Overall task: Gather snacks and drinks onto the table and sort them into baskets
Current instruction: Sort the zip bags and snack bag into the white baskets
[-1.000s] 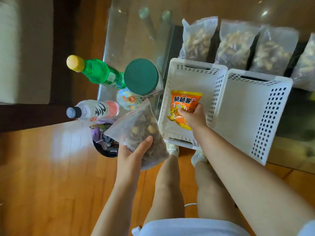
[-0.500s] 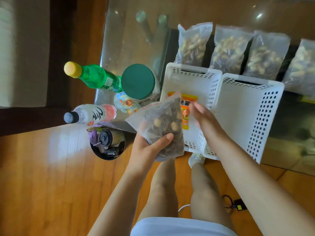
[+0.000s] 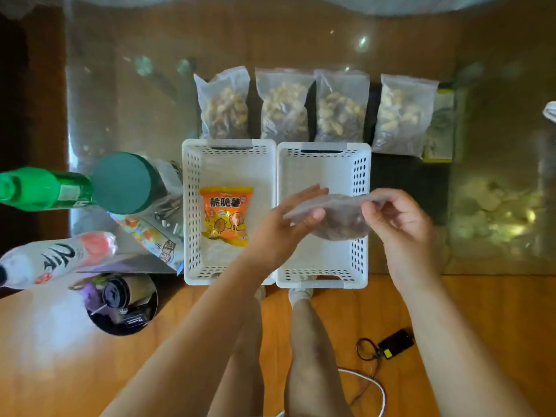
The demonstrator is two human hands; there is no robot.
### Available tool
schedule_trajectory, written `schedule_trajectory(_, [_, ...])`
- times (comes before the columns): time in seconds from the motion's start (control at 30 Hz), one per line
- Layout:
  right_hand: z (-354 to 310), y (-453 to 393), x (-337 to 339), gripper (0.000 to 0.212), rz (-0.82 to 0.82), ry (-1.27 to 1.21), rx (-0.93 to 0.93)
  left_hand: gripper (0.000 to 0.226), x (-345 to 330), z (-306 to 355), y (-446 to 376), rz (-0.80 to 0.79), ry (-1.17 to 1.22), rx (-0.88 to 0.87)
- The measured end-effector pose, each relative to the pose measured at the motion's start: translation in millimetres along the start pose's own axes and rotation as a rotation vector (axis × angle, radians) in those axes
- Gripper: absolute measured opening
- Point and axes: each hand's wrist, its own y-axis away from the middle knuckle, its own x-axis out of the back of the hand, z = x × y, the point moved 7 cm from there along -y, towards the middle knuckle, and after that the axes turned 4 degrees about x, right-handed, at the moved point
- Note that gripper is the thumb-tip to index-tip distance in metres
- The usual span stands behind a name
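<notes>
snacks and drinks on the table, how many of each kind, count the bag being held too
clear bags of nuts: 5, four in a row, one held by both hands
orange snack packet: 1
colourful snack pack: 1
bottles: 2
green-lidded jar: 1
total: 10

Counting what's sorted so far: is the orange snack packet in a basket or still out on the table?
In. The orange snack packet lies flat on the floor of the left white basket, untouched.
</notes>
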Motion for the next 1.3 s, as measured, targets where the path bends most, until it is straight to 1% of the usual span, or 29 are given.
schedule_trajectory(0.07, [36.8,-2.6,10.5,0.003,0.015,0.106,-0.124,0.034,1.2,-19.0,-15.9,0.112,-0.25,0.078])
schedule_trajectory(0.13, [66.7,-5.0,20.4,0.005,0.013,0.261,-0.223,0.03,0.9,-27.4,-23.5,0.214,-0.498,0.088])
schedule_trajectory(0.17, [73.7,-5.7,24.8,0.006,0.021,0.325,-0.234,0.027,1.0,-28.1,-24.4,0.263,-0.574,0.073])
schedule_trajectory(0.23, [70.3,-7.7,30.1,0.007,0.048,0.418,-0.154,0.021,4.9,-22.9,-22.3,0.363,-0.631,0.018])
schedule_trajectory(0.3, [52.7,-7.0,33.6,0.01,0.077,0.505,0.006,0.016,7.2,-12.1,-16.8,0.418,-0.642,-0.046])
schedule_trajectory(0.37, [37.6,-3.5,34.2,0.008,0.074,0.527,0.144,0.015,6.8,-2.7,-8.9,0.418,-0.615,-0.101])
schedule_trajectory(0.4, [32.9,-2.6,35.4,0.005,0.065,0.517,0.177,0.015,6.5,1.0,-5.0,0.414,-0.606,-0.127])
schedule_trajectory(0.43, [31.8,-2.9,37.5,0.004,0.056,0.505,0.178,0.016,6.1,3.1,-2.1,0.409,-0.61,-0.145])
schedule_trajectory(0.5, [39.7,-6.0,41.3,0.008,0.038,0.534,0.1,0.019,4.4,0.2,-1.7,0.384,-0.663,-0.118])
schedule_trajectory(0.6, [55.4,-9.7,37.9,0.013,0.02,0.702,-0.01,0.019,1.6,-8.3,-10.4,0.37,-0.746,-0.03])
schedule_trajectory(0.63, [58.3,-10.7,32.0,0.013,-0.018,0.724,-0.006,0.019,2.6,-8.0,-13.3,0.396,-0.746,-0.024])
schedule_trajectory(0.7, [60.6,-12.5,18.4,0.01,-0.154,0.731,0.028,0.018,6.9,-5.6,-16.8,0.455,-0.728,-0.028])
schedule_trajectory(0.73, [60.1,-14.8,16.7,0.008,-0.192,0.753,0.049,0.018,8.5,-5.3,-18.2,0.462,-0.718,-0.025])
schedule_trajectory(0.77, [57.6,-19.2,21.0,0.007,-0.164,0.791,0.079,0.018,9.1,-5.6,-19.0,0.452,-0.707,-0.02])
schedule_trajectory(0.8, [51.6,-23.7,27.7,0.009,-0.086,0.828,0.112,0.017,9.0,-5.8,-19.5,0.435,-0.69,-0.017])
schedule_trajectory(0.83, [44.8,-26.7,31.8,0.013,-0.021,0.857,0.146,0.017,7.8,-5.9,-19.0,0.416,-0.674,-0.02])
schedule_trajectory(0.87, [39.2,-28.1,29.9,0.021,-0.021,0.888,0.184,0.016,5.7,-5.6,-18.1,0.399,-0.66,-0.033])
schedule_trajectory(0.93, [33.4,-28.2,11.5,0.034,-0.184,0.989,0.306,0.016,2.7,-6.5,-16.7,0.378,-0.651,-0.057])
schedule_trajectory(0.97, [31.8,-26.7,3.1,0.031,-0.251,1.029,0.363,0.017,2.4,-8.0,-16.4,0.374,-0.647,-0.058])
schedule_trajectory(1.03, [26.7,-25.0,-5.4,0.013,-0.287,1.021,0.408,0.026,5.3,-11.8,-15.2,0.395,-0.632,-0.042])
schedule_trajectory(1.07, [23.5,-24.1,-9.1,0.007,-0.3,0.988,0.429,0.037,9.6,-13.9,-14.4,0.432,-0.623,-0.031])
schedule_trajectory(1.13, [18.1,-15.1,-22.9,0.009,-0.409,0.949,0.514,0.057,22.0,-21.0,-11.2,0.533,-0.593,0.033])
schedule_trajectory(1.17, [14.4,-11.5,-27.1,0.013,-0.447,0.951,0.576,0.063,27.9,-26.7,-10.2,0.561,-0.577,0.095])
schedule_trajectory(1.2, [10.1,-14.9,-24.4,0.018,-0.428,0.953,0.591,0.065,31.4,-34.2,-11.3,0.556,-0.567,0.173])
schedule_trajectory(1.23, [6.0,-25.0,-14.6,0.021,-0.347,0.943,0.548,0.065,33.1,-42.8,-13.0,0.526,-0.57,0.253])
schedule_trajectory(1.27, [2.2,-36.0,-2.8,0.02,-0.253,0.921,0.486,0.063,33.3,-50.9,-14.5,0.487,-0.575,0.319])
schedule_trajectory(1.3, [1.1,-43.2,5.1,0.015,-0.212,0.915,0.441,0.06,33.2,-57.5,-15.1,0.46,-0.57,0.365])
